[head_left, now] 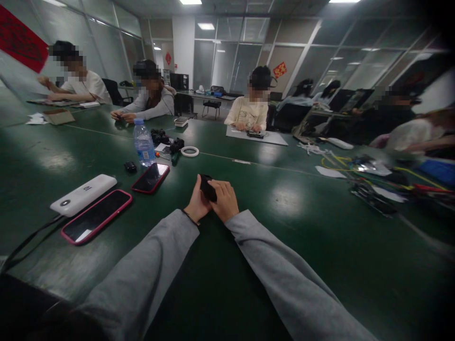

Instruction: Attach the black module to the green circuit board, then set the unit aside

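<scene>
Both my hands meet over the green table (pixel 291 227), holding a small black object (pixel 208 188) whose kind I cannot make out. My left hand (pixel 197 201) wraps round its left side, thumb up along its edge. From the right, my right hand (pixel 224 196) lays its fingers over the object's right part and hides much of it. Grey sleeves cover both my arms, and a dark band circles my left wrist. To the left of my hands lies a phone in a red case (pixel 150 178).
At left are a second phone (pixel 96 217), a white power bank (pixel 83 195) with a dark strap, and a water bottle (pixel 144 144). A roll of white tape (pixel 189 151) lies beyond my hands. Tangled cables (pixel 341 163) spread at right. Several people sit around the table.
</scene>
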Available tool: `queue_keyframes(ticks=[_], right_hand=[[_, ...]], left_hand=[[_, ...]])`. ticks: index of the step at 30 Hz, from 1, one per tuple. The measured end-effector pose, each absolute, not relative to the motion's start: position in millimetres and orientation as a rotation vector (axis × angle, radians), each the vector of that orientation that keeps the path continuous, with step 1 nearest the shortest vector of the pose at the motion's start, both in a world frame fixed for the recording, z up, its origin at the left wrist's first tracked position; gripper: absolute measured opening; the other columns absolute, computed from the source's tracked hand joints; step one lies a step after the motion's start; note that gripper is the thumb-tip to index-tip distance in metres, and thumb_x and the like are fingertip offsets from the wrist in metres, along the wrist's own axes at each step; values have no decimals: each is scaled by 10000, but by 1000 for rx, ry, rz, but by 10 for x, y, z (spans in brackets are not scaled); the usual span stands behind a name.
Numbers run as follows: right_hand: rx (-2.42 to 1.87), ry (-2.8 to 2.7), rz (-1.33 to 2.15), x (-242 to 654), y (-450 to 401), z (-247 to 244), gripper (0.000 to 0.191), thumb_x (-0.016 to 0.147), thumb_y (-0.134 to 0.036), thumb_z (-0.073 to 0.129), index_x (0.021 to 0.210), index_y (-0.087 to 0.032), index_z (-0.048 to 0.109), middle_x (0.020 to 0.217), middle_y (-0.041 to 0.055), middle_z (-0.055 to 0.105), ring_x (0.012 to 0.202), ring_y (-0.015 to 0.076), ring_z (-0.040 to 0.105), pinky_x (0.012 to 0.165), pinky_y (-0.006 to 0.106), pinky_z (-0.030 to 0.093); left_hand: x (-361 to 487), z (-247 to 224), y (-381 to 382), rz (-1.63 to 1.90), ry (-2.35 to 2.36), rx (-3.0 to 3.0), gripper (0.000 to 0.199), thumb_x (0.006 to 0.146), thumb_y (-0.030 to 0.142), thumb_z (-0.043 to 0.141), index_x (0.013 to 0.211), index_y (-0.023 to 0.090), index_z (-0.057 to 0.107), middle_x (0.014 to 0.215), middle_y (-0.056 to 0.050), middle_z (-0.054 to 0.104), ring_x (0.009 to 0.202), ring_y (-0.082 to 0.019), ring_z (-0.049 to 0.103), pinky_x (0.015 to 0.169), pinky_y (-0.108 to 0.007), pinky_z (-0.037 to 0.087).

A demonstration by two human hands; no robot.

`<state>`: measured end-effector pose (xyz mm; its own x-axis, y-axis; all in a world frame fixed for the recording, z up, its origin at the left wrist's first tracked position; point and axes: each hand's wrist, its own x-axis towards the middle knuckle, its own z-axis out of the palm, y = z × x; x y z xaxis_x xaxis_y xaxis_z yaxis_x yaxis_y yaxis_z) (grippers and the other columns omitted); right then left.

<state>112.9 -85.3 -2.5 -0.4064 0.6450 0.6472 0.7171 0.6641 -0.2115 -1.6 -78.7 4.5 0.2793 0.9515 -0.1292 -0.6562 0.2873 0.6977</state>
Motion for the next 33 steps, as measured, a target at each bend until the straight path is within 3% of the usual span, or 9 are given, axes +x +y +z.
queue_keyframes(ticks=[5, 16, 23, 29, 33], right_hand=[[-1049, -2175, -130, 1098, -888, -27, 515, 785, -141, 557, 1277, -180, 411, 1242, 102, 436, 1153, 267, 371, 936, 407, 351], [-1001, -2142, -55, 1072, -975, 0, 651, 825, -428, 542, 1354, -170, 264, 1293, 138, 332, 1192, 294, 333, 991, 457, 337], [-1061, -2059, 2, 1078, -893, -46, 611, 836, -365, 528, 1330, -129, 257, 1177, 153, 391, 1083, 272, 435, 901, 399, 449], [-1173, -2096, 19, 1079, -942, -20, 459, 881, -369, 456, 1310, -235, 362, 1092, 92, 426, 891, 211, 525, 673, 304, 518], [-1145, -1974, 48, 1114, -964, 19, 428, 910, -367, 406, 1324, -264, 384, 1093, 80, 430, 894, 196, 519, 701, 306, 511]], left_hand=[[-125, -28, -658, 1152, 610, 653, 828, 702, 805, 224, 999, 132, 603, 976, -147, 636, 1056, -273, 552, 906, -424, 456], [-195, -94, -528, 1198, 732, 706, 845, 700, 809, 178, 1026, 165, 616, 934, -110, 654, 1015, -256, 580, 889, -411, 465], [-152, -48, -566, 1215, 639, 595, 775, 703, 794, 255, 983, 175, 626, 939, -101, 661, 998, -257, 584, 898, -405, 454], [-168, -30, -574, 1143, 549, 507, 793, 724, 777, 244, 1002, 142, 628, 957, -121, 662, 985, -251, 593, 883, -381, 468], [-180, -18, -581, 1117, 529, 383, 751, 726, 753, 328, 1002, 126, 635, 935, -122, 670, 965, -255, 606, 830, -351, 495]])
